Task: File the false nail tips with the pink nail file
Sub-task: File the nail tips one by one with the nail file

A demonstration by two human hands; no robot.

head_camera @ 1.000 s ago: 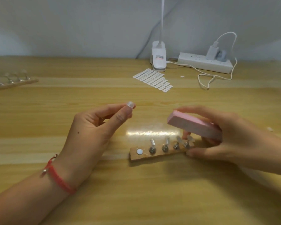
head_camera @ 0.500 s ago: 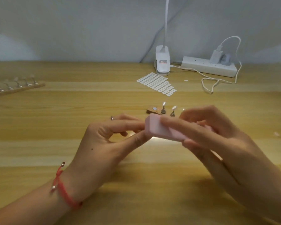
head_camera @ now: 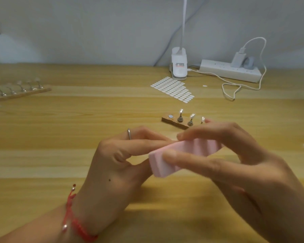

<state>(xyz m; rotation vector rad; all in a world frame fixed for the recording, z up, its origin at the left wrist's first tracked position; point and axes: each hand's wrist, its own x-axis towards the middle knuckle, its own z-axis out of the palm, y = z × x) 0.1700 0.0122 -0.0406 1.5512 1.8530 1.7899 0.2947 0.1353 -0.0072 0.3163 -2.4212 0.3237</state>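
Just changed: a second ago the hands were apart, the left hand [head_camera: 126, 155] lifting one false nail tip and the right hand [head_camera: 244, 163] holding the pink nail file [head_camera: 186, 155] over the wooden holder [head_camera: 174, 122]. Now they've met, nearer than the holder, with the file across the left fingertips.
What that means: filing looks to be starting on this first tip, and the streaky blur along the file hints at a stroke.
Left hand: index finger and thumb are drawn together in a pinch, their ends tucked behind the file. The false nail tip itself is hidden there, so I'm judging the grip from the pose.
Right hand: it is clamped on the file, with the thumb pressed flat on the near face and the fingers curled over the top.
File: it is held up off the table [head_camera: 60, 155] between both hands, one end angled toward me.
Waiting: the mounted tips [head_camera: 180, 111] stand on the holder just beyond the knuckles, beside one bare magnet spot [head_camera: 170, 116].
Farther off: a second holder [head_camera: 21, 92] at far left and a sticker sheet [head_camera: 172, 88] near the lamp clip [head_camera: 179, 67].
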